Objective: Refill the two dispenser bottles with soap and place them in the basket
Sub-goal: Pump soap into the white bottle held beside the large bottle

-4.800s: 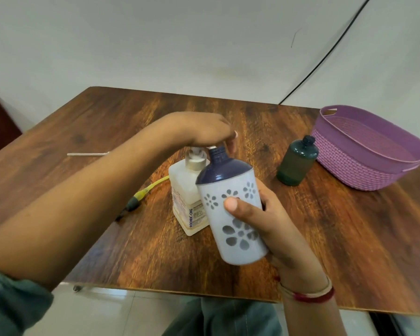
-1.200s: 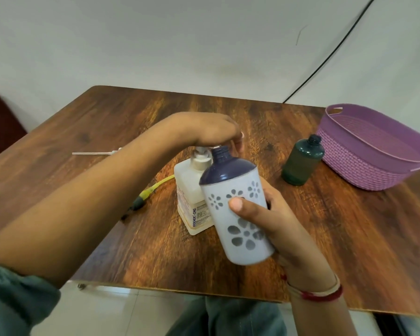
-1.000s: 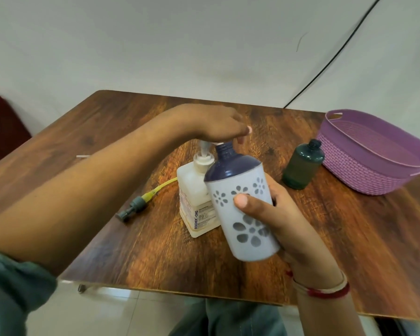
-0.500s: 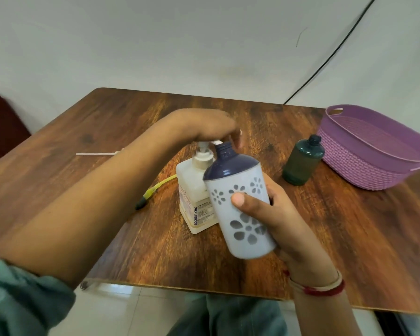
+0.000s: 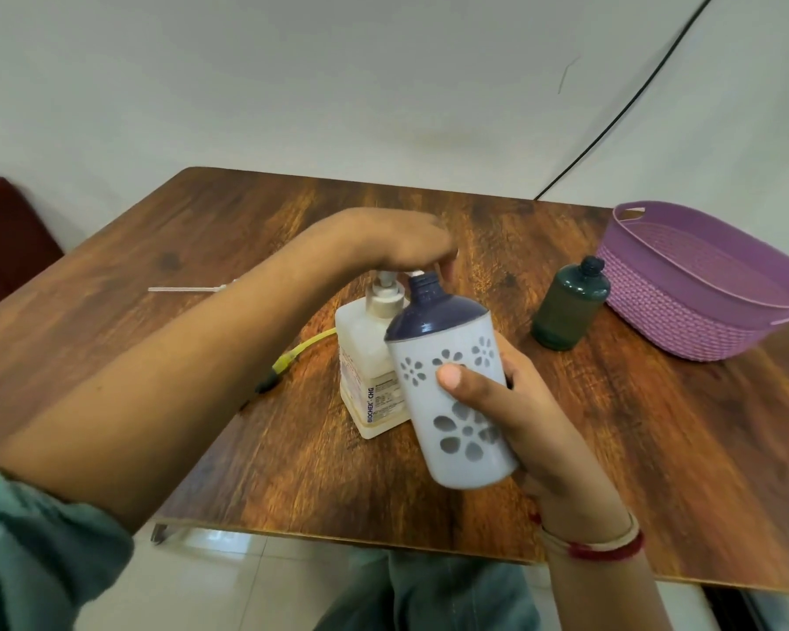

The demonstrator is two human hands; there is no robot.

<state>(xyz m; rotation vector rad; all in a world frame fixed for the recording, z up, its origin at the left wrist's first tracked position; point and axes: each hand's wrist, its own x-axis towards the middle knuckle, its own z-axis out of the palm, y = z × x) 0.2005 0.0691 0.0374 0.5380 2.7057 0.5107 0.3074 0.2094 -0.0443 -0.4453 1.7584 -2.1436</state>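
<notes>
At lower centre, the right hand point(image 5: 520, 412) is gripping a tilted white flower-patterned dispenser bottle point(image 5: 433, 316), its open neck beside the spout of a soap pump bottle point(image 5: 365, 357) standing on the table point(image 5: 292, 471). The left hand point(image 5: 397, 239) is pressing palm-down on the pump, hiding its head, with its loose fingertips blurring. At the right, a green bottle point(image 5: 565, 307) is standing just beside a purple basket point(image 5: 684, 321) that the frame edge is cutting off.

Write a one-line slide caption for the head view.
Left hand presses the soap pump bottle; right hand holds the flowered dispenser bottle beside it.
</notes>
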